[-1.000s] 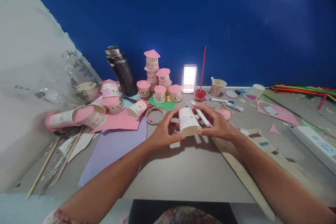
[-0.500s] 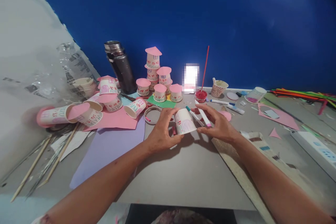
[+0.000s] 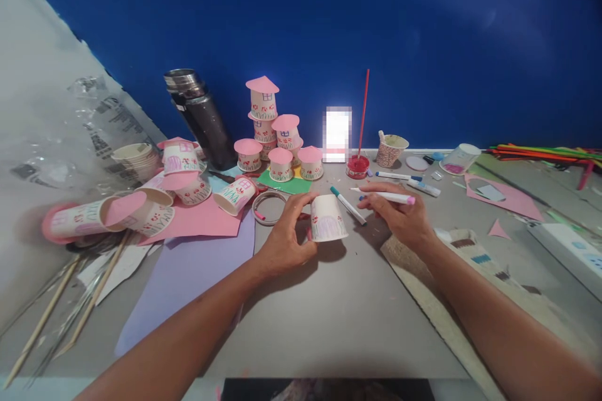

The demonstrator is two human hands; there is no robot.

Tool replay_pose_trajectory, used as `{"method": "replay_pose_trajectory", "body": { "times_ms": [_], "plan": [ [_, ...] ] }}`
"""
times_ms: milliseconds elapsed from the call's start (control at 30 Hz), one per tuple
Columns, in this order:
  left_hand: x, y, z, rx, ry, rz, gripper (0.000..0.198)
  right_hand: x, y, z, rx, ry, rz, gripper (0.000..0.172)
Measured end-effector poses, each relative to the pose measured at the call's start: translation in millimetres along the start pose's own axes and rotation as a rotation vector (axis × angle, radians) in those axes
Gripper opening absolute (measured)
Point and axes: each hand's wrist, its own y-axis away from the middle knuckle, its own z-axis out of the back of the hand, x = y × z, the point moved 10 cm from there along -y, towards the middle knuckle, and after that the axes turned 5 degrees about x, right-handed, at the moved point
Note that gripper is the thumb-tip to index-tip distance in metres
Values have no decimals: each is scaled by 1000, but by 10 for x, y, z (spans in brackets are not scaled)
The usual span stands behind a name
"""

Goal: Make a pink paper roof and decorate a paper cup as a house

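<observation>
An upside-down white paper cup (image 3: 328, 218) is in my left hand (image 3: 290, 235), gripped from its left side just above the table. Its wall carries a purple door, red flowers and green grass. To the right, my right hand (image 3: 402, 216) pinches a white marker (image 3: 391, 197) with a pink end, its tip pointing left towards the cup. Between the two hands a teal-capped marker (image 3: 348, 205) lies on the table. Several decorated cups with pink paper cone roofs (image 3: 281, 166) stand at the back, some stacked. More drawn-on cups (image 3: 141, 212) lie piled at the left.
A dark flask (image 3: 207, 119) leans by the blue wall. Tape roll (image 3: 254, 210), red paint pot (image 3: 357, 167), patterned cup (image 3: 391, 151) and loose markers (image 3: 399, 177) lie around. Purple paper (image 3: 188, 288) is at left, a power strip (image 3: 564, 250) at right.
My right hand has drawn away from the cup to the right, and its marker has swung round to point left. The cup, still in my left hand, sits more upright.
</observation>
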Motion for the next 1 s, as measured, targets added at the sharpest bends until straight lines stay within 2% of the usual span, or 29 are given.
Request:
{"method": "replay_pose_trajectory", "body": {
  "times_ms": [100,167,333,467,667,833,1000],
  "plan": [
    [54,-3,-48,26,130,66,80,-55,11,148,-127,-107,-18,38],
    [80,-5,-64,25,189,95,79,-72,12,193,-167,-209,-32,39],
    [132,6,-76,22,184,120,76,-43,32,107,-133,-419,-88,35],
    [153,23,-50,5,112,145,76,84,99,-8,-59,-512,-73,32],
    [80,24,-27,-9,-7,157,74,238,165,-28,-21,-512,-36,34],
    [72,14,-58,3,57,140,73,196,163,-26,-39,-525,-67,34],
    [125,21,-28,-35,106,153,74,155,168,-41,-50,-519,-107,31]
  ]
}}
